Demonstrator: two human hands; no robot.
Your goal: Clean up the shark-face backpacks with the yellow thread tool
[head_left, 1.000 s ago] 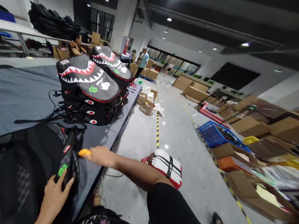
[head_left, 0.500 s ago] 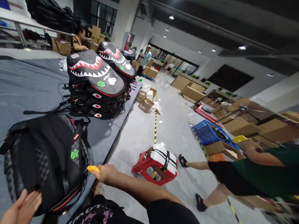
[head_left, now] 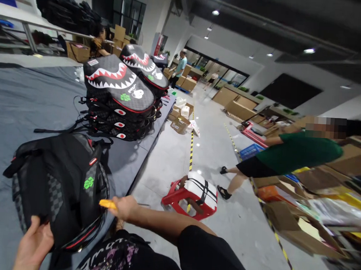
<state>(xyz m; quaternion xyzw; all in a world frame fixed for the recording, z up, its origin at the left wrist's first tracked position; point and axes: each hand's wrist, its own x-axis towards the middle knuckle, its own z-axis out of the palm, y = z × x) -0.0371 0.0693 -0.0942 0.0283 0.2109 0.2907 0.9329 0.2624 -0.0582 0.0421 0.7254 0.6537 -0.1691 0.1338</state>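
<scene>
Grey cloth point(head_left: 26, 97) at lower left bears a black checkered fabric backpack point(head_left: 55, 192), likely soft, best held by its padded straps point(head_left: 36, 187), left hand point(head_left: 38, 238) half-curled against it, grip unclear, right hand point(head_left: 125, 208) closed on a slim orange object point(head_left: 107, 204).

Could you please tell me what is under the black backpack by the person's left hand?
Under the black backpack is a grey cloth, which shows around the bag. The patch directly beneath is covered, so I cannot tell whether anything else lies there.
</scene>
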